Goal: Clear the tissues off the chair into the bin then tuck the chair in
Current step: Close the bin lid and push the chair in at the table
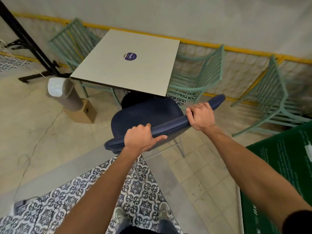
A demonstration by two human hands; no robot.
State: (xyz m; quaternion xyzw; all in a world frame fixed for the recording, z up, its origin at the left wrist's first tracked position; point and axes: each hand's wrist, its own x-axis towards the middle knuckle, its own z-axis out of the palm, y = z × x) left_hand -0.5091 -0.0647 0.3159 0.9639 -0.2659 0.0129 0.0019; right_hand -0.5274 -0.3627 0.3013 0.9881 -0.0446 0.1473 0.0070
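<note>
Tuck-in step: left hand (141, 137) and right hand (200, 115) both clamp the backrest of the blue chair (146, 114), its seat bare, nosing under the counter (128, 65) at 12 o'clock. Next move looks like a straight push forward.

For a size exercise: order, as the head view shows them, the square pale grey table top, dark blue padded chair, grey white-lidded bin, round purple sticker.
1. pale grey table top
2. dark blue padded chair, nearly equal and nearer the camera, so unsure
3. grey white-lidded bin
4. round purple sticker
</note>
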